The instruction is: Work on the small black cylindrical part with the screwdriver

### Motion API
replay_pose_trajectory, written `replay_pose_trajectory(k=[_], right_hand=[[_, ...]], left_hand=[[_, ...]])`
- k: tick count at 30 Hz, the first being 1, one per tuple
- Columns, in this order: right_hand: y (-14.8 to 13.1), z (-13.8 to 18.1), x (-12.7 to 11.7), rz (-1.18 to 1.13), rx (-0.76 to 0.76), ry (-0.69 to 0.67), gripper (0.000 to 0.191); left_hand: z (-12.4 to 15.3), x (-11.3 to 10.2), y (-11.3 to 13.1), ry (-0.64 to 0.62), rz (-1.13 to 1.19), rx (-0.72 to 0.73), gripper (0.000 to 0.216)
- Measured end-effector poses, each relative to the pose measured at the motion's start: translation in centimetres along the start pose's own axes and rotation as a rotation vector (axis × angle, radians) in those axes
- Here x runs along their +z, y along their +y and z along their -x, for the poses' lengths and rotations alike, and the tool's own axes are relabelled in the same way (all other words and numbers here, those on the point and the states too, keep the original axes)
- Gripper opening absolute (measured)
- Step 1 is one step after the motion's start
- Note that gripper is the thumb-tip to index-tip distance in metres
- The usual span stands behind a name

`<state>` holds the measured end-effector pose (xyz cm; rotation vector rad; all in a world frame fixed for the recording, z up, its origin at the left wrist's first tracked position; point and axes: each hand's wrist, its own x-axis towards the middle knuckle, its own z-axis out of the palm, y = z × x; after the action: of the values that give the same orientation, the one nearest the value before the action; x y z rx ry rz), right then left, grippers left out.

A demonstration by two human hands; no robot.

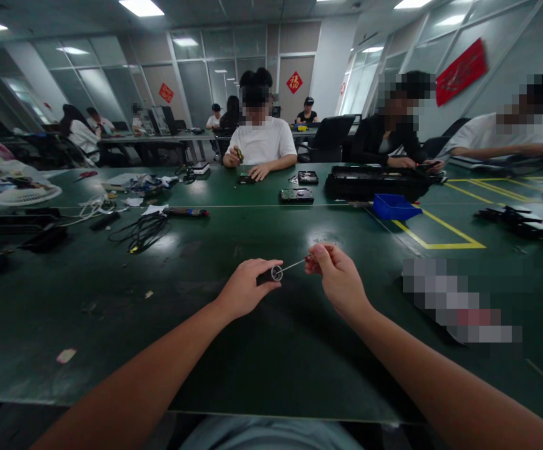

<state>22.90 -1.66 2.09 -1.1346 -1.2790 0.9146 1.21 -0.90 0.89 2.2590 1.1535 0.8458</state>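
Between the thumb and fingers of my left hand (242,289) is a small dark cylinder with a silvery ring-shaped end (276,273), its open face turned toward me and to the right. My right hand (341,278) pinches a thin tool with a straight metal shaft (294,265). A bit of red shows at the fingers, but most of its handle is hidden. The shaft slants down to the left, and its tip meets the ringed end; how deep it reaches I cannot tell. Both hands are above the green table (262,375).
A blurred-out long item (454,306) lies right of my right arm. Farther off are a blue bin (396,207), a long black housing (377,182), hard drives (296,195), and a corded electric screwdriver (187,212). A person in white (262,140) works opposite, others to the right.
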Motion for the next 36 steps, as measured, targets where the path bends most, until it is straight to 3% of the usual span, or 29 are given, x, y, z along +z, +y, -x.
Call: replay_pose_trajectory(k=[10,16,23,27,32,36], right_hand=[[-0.6,0.3,-0.1,0.055,-0.065,-0.028,0.031],[-1.9,0.5,-0.8,0.384,-0.104,-0.021,0.04],[-1.7,0.8,-0.8,0.434,-0.279,-0.166,0.018],[-1.8,0.8,-0.9,0.433,-0.251,-0.195,0.018],[-2.2,0.6,-0.9,0.512,-0.145,-0.173,0.035],[-2.3,0.6,-0.8,0.525,-0.205,-0.204,0.031]], left_hand=[[0.1,-0.1,-0.2,0.028,0.008,0.005,0.045],[0.0,-0.1,0.0,0.025,-0.003,0.003,0.041],[0.1,-0.1,-0.8,0.046,0.017,-0.004,0.043],[0.1,-0.1,-1.0,0.058,0.005,-0.007,0.045],[0.1,0.0,-0.9,0.037,0.005,-0.003,0.042],[0.1,-0.1,-0.9,0.047,0.008,-0.01,0.043]])
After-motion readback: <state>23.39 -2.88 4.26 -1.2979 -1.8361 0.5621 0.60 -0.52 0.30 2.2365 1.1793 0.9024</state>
